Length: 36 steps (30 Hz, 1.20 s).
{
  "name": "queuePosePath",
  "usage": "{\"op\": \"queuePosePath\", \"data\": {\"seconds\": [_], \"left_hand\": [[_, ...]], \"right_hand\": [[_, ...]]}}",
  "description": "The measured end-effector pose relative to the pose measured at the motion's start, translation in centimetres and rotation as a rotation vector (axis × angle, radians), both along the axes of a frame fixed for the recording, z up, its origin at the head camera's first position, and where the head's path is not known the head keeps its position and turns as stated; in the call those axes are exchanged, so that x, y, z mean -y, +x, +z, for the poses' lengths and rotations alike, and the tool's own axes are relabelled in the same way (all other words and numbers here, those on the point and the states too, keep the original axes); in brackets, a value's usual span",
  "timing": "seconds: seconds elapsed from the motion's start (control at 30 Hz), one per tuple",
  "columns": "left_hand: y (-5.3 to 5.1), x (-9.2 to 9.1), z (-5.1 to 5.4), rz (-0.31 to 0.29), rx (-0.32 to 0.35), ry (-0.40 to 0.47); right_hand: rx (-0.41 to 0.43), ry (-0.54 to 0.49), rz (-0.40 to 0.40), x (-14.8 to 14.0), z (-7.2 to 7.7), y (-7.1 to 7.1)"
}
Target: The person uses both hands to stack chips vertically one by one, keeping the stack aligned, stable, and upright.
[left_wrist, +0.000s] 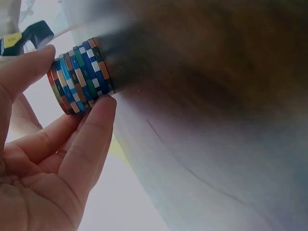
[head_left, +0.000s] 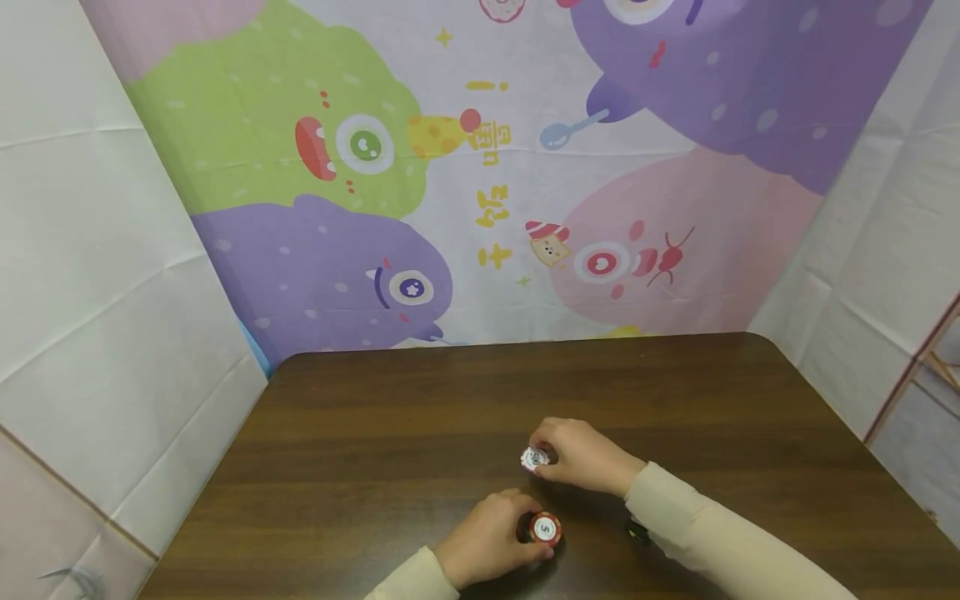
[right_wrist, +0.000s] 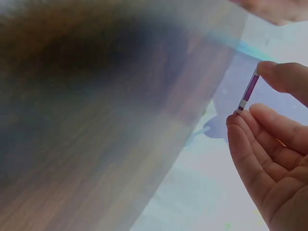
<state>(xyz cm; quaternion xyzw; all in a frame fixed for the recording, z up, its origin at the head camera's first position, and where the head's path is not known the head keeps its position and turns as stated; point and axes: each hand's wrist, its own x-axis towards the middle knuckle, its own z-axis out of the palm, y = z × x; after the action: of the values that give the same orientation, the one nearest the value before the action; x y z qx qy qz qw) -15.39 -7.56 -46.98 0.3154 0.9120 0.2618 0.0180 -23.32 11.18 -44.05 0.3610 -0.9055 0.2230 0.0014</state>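
Near the front of the table, my left hand (head_left: 491, 537) grips a stack of poker chips (head_left: 545, 528) between thumb and fingers. The top chip is red with a white centre marked 5. Edges of several chips in blue, green, black and orange show on the stack (left_wrist: 82, 77) in the left wrist view. Farther out and slightly to the right, my right hand (head_left: 581, 454) pinches a single white poker chip (head_left: 533, 459) by its rim, tilted. From the side, in the right wrist view, this chip (right_wrist: 249, 89) has purple and white edge sections.
A dark brown wooden table (head_left: 360, 433) lies under both hands. Behind it hangs a cloth printed with cartoon monsters (head_left: 360, 150); pale sheets (head_left: 90, 250) hang at the sides. A small black object (head_left: 637, 530) shows beside the right sleeve.
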Motion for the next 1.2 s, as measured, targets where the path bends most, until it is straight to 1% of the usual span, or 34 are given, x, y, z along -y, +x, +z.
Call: {"op": "queuePosePath", "data": {"seconds": [0.17,0.27,0.4,0.5,0.67,0.87,1.03,1.1,1.2], "left_hand": [[0.0,0.1,0.0,-0.003,-0.011,0.001],[0.0,0.1,0.0,-0.006,0.002,0.010],[0.0,0.1,0.0,-0.012,0.012,0.026],[-0.1,0.1,-0.1,-0.016,0.001,0.035],[0.0,0.2,-0.2,-0.017,-0.017,0.031],[0.1,0.1,-0.1,-0.002,-0.014,0.018],[0.1,0.1,0.0,0.009,-0.010,0.000],[0.1,0.1,0.1,0.013,-0.006,-0.007],[0.2,0.1,0.1,0.016,-0.001,-0.013]], "right_hand": [[0.014,-0.016,0.034,-1.0,0.5,1.4],[0.014,-0.025,0.056,-1.4,0.8,2.1],[0.012,-0.042,0.095,-1.7,0.8,2.9],[0.007,-0.046,0.121,-1.8,0.7,3.5],[-0.022,-0.054,0.138,-1.9,0.3,4.2],[0.024,-0.081,0.149,-2.2,0.4,4.9],[0.051,-0.097,0.187,-2.1,0.1,5.5],[0.047,-0.102,0.200,-1.9,-0.1,5.7],[0.015,-0.100,0.207,-1.7,-0.5,5.8]]}}
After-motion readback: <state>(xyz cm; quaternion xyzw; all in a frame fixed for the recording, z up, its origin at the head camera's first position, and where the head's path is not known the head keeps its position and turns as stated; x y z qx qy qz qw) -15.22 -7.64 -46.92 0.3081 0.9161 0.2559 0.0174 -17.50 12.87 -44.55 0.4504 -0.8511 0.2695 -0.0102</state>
